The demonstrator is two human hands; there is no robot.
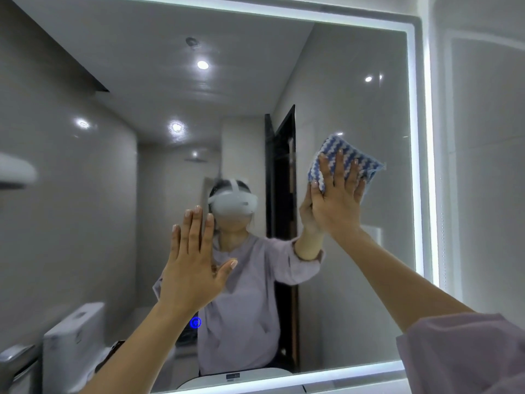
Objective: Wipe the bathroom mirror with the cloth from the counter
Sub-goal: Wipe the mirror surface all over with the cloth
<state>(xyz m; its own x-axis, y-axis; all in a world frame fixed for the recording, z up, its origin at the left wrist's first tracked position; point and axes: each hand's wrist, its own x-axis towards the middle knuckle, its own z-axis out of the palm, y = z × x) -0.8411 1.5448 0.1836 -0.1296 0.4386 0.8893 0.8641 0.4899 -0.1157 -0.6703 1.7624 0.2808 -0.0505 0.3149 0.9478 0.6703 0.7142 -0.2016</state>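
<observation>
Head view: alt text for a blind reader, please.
The right hand presses a blue-and-white striped cloth flat against the large light-framed bathroom mirror, near its right edge. The left hand is raised open and flat at the glass, lower and to the left.

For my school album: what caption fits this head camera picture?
Right hand presses a cloth flat on the mirror; left hand held up open.

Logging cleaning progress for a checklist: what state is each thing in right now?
mirror: upright on the wall.
edge light: on.
blue touch button: glowing.
cloth: pressed against the glass near the right edge.
right hand: open, straight fingers pressing the cloth.
left hand: open, fingers straight, raised at the glass; contact unclear.
</observation>
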